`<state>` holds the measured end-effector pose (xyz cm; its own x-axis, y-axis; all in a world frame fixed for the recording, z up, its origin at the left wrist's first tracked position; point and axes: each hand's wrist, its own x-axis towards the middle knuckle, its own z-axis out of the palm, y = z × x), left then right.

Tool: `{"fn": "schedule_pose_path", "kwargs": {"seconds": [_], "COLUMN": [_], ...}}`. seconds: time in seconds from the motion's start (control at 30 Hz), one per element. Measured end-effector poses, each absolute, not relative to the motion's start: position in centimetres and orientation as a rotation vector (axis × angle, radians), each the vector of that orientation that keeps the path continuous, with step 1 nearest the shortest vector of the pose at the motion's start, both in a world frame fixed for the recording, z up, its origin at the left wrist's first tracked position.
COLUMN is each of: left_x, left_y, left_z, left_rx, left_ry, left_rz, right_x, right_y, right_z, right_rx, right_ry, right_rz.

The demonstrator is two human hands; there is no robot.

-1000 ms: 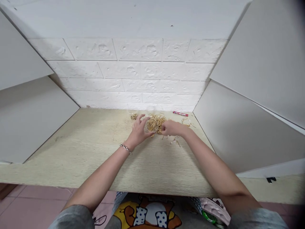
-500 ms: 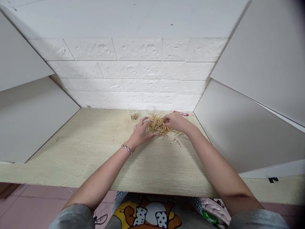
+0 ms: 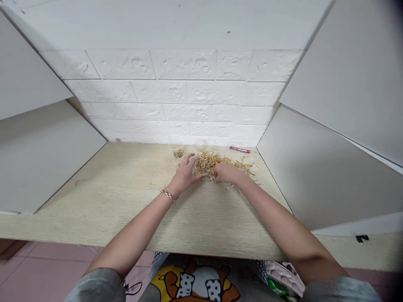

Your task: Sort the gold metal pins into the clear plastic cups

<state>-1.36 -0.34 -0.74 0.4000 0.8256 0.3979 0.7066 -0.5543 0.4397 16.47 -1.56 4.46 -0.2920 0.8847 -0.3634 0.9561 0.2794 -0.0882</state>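
My left hand (image 3: 186, 172) is curled around a clear plastic cup (image 3: 197, 168) that lies tipped on its side, its mouth toward the right. Thin gold-coloured sticks (image 3: 233, 160) are heaped in and beyond the cup's mouth, spreading to the right over the table. My right hand (image 3: 225, 173) is at the near edge of the heap, close to the cup's mouth. Its fingers are curled inward; whether a stick is between them is hidden.
Behind my left hand stands a small clear container (image 3: 178, 153) with gold pieces inside. A clear round lid-like piece (image 3: 200, 143) is by the wall. A red pen-like tube (image 3: 239, 149) lies at the back right. White panels (image 3: 315, 163) flank the wooden table (image 3: 126, 184).
My right hand has moved slightly toward me and left, baring more of the heap's right side. My left hand stays around the cup.
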Motion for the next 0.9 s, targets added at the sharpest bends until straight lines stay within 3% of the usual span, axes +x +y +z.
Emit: {"fn": "schedule_pose_path", "kwargs": {"seconds": [0.27, 0.53, 0.9], "left_x": [-1.4, -1.3, -1.2], "left_y": [-0.2, -0.5, -0.6], "left_z": [-0.9, -0.6, -0.8], "left_rx": [2.478, 2.464, 2.469], "left_ry": [1.372, 1.336, 1.315], "left_rz": [0.849, 0.845, 0.803], "right_x": [17.2, 18.3, 15.3], "right_y": [-1.2, -2.2, -1.7], "right_z": [4.0, 6.8, 3.6], "right_rx": [1.623, 1.797, 1.652], "right_ry": [2.435, 2.765, 2.940], "right_rz": [-0.472, -0.479, -0.057]}}
